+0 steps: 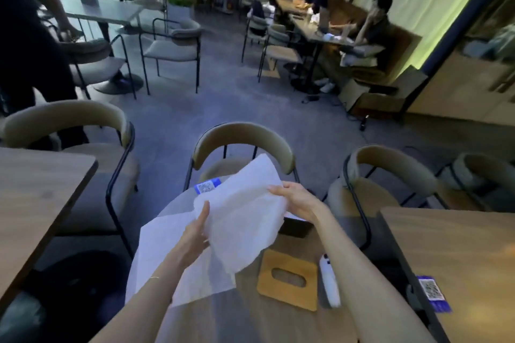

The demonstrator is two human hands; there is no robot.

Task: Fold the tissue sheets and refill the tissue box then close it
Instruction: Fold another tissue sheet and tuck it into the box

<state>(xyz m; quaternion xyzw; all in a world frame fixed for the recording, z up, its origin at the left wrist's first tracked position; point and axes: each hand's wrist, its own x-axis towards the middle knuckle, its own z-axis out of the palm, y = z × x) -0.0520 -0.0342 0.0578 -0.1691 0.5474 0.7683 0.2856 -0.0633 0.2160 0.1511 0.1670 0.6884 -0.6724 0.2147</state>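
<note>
Lower centre of frame: you're holding the tissue sheet above the table, left hand and right hand pinching its edges; wooden lid is lying beneath, lower right.

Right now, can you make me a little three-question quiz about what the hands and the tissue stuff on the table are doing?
1. True or false: both hands hold the white tissue sheet.
2. What lies on the table just right of the wooden tissue box lid? A) white handheld device B) cup C) spoon
3. Fill in: the lid's slot is ____-shaped.

Key: 1 true: left hand, right hand. 2 A: white handheld device. 3 oval.
</note>
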